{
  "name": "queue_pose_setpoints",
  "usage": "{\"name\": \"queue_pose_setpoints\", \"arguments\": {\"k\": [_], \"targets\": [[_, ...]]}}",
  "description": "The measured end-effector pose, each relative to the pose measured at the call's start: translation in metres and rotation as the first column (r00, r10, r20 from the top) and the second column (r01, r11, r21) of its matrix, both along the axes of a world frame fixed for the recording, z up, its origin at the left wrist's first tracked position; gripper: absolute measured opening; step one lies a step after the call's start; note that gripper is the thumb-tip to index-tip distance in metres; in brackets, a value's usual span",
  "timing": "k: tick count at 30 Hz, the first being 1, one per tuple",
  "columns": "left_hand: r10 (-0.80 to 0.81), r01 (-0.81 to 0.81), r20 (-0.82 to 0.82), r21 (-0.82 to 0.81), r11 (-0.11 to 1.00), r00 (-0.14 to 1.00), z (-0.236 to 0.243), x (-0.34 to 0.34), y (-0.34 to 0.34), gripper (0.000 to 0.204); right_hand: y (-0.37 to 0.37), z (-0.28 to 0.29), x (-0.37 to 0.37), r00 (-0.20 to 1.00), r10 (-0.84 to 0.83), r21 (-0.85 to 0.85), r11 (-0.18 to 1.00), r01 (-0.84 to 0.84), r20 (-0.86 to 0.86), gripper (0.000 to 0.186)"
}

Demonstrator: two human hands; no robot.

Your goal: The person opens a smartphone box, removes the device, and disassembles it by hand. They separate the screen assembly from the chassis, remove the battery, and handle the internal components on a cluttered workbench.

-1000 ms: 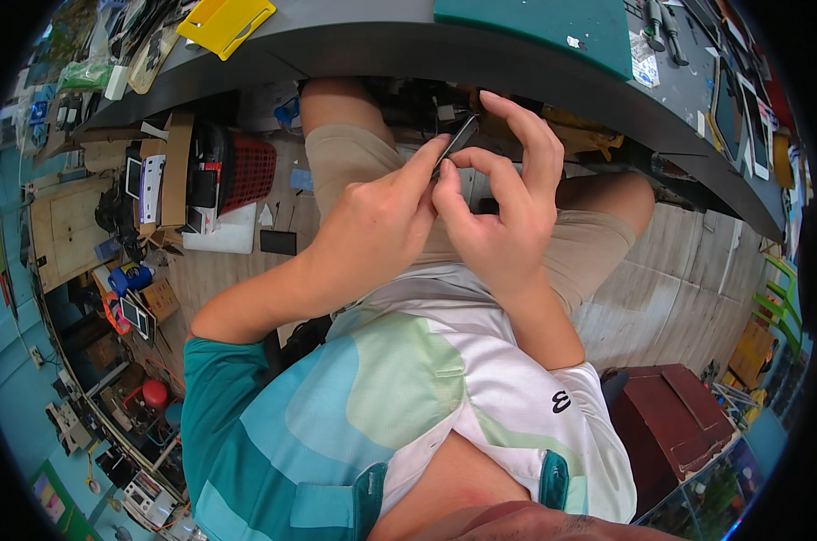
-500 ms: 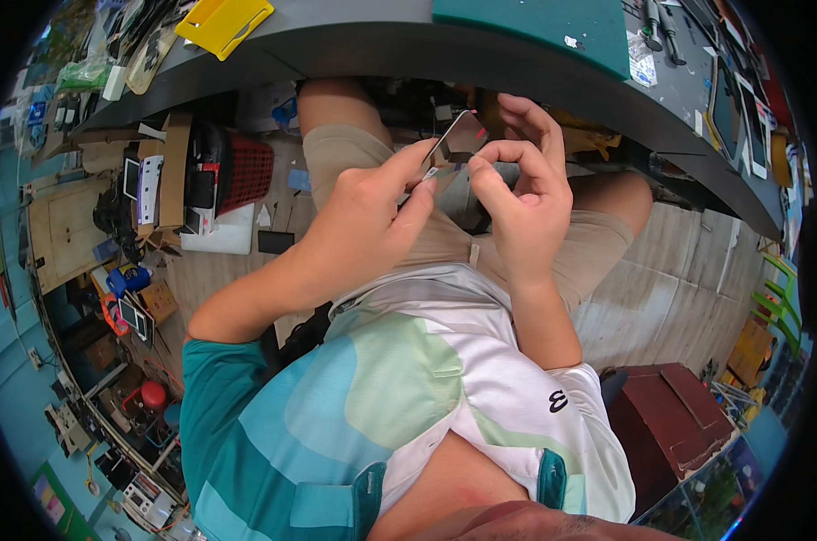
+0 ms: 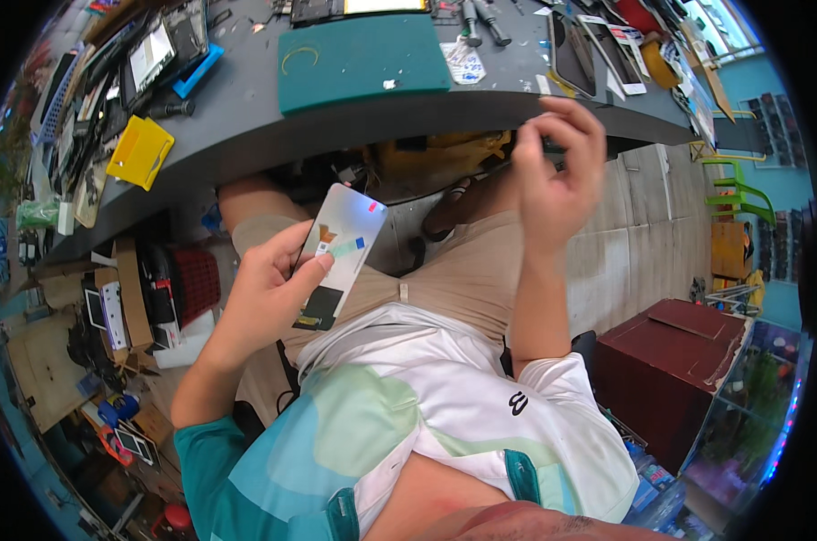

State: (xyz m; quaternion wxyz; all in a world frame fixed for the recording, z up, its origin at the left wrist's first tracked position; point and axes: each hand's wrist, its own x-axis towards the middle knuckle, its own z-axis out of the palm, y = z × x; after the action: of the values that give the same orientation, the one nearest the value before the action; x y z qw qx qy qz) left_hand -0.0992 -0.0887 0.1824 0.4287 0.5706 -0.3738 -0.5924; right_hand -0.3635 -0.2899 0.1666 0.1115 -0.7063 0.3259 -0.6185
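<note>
A phone display panel (image 3: 346,257) with a silvery back, a small coloured sticker and a dark strip at its lower end hangs tilted over my lap. My left hand (image 3: 287,275) is closed on its left edge, thumb across the back and fingers behind it. My right hand (image 3: 562,171) is raised near the desk edge, apart from the panel. Its thumb and bent forefinger come together in a pinch; anything between them is too small or blurred to make out.
A green work mat (image 3: 363,68) lies on the grey desk, with screwdrivers (image 3: 481,22) and phones (image 3: 573,56) to its right. A yellow plastic holder (image 3: 141,153) sits at the desk's left edge. A red basket (image 3: 192,284) stands at left, a dark red box (image 3: 665,370) at right.
The panel has turned so its silvery back faces up, and my left hand has moved left with it. My right hand has drawn away from the panel, to the right. The view has shifted rightward.
</note>
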Motion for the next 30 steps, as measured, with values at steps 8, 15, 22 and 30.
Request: {"name": "queue_pose_setpoints", "arguments": {"k": [8,15,22,30], "targets": [[-0.004,-0.013,-0.212,-0.078,0.997,0.977,0.042,-0.013,-0.028,0.046,-0.093,0.031,-0.044,0.848,-0.344,-0.43,0.889,0.155,-0.404,0.013],[0.185,-0.255,-0.305,-0.211,0.944,0.934,0.066,-0.001,-0.082,0.053,-0.105,0.057,-0.044,0.619,-0.026,-0.203,0.955,-0.218,-0.785,0.015],[0.293,-0.43,-0.393,-0.325,0.842,0.872,0.065,0.017,-0.145,0.047,-0.101,0.065,-0.05,0.565,0.114,-0.058,0.959,-0.278,-0.817,0.021],[0.347,-0.557,-0.492,-0.384,0.737,0.798,0.049,0.018,-0.182,0.038,-0.079,0.084,-0.007,0.809,0.296,0.112,0.954,-0.279,-0.508,0.031]]}}
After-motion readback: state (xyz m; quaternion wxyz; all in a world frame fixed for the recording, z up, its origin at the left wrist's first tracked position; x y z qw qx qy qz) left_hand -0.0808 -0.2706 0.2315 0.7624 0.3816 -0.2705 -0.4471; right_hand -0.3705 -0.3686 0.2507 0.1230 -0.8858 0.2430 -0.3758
